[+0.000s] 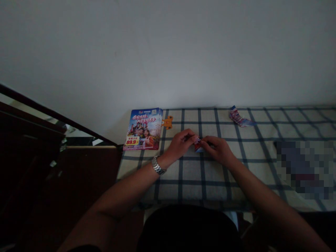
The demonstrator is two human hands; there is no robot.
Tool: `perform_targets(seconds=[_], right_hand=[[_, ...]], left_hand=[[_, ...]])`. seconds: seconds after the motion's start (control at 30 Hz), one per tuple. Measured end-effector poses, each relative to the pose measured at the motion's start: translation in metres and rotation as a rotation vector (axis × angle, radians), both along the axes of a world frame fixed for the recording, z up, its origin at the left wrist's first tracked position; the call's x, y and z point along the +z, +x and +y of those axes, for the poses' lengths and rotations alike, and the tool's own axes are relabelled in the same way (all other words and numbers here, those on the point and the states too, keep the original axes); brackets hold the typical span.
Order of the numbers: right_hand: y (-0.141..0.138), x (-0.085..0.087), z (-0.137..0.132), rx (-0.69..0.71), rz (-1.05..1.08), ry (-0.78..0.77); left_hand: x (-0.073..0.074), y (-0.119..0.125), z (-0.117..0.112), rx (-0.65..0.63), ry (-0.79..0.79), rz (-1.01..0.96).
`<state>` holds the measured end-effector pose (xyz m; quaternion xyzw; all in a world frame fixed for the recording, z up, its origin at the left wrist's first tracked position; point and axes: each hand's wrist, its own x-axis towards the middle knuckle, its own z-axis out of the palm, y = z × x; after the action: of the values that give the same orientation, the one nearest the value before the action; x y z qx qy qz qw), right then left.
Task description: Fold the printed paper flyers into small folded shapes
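Note:
A small folded piece of printed paper (198, 145), red, white and blue, is pinched between both hands near the middle of the checked cloth (215, 189). My left hand (183, 141), with a metal-band watch (159, 165) at the wrist, grips its left upper side. My right hand (216, 148) pinches it from the right, and its fingers partly cover the paper. To the left lies a stack of printed flyers (144, 129). Farther back on the right rests a pleated, curved strip of folded paper (237, 117) in similar colours.
An orange cartoon-shaped piece (168, 122) lies beside the flyer stack. A pale wall (168, 56) rises directly behind the cloth-covered surface. Dark wooden furniture (28, 140) stands at the left, and a pixelated patch (304, 169) hides something at the right.

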<state>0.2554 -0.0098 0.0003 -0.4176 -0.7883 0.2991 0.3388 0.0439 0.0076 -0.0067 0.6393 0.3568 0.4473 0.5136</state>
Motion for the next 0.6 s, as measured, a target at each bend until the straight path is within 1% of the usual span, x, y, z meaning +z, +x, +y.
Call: perform_targets(seconds=[0.23, 0.43, 0.6], right_hand=[[0.0004, 0.0023, 0.0001, 0.014, 0.026, -0.017], [-0.0004, 0.0025, -0.0008, 0.025, 0.054, -0.055], [-0.0015, 0.0002, 0.0002, -0.047, 0.044, -0.059]], left_hand=[[-0.0017, 0.0007, 0.0009, -0.002, 0.017, -0.018], [0.0008, -0.0015, 0.0009, 0.012, 0.033, 0.001], [0.0015, -0.0033, 0.0017, 0.049, 0.040, 0.020]])
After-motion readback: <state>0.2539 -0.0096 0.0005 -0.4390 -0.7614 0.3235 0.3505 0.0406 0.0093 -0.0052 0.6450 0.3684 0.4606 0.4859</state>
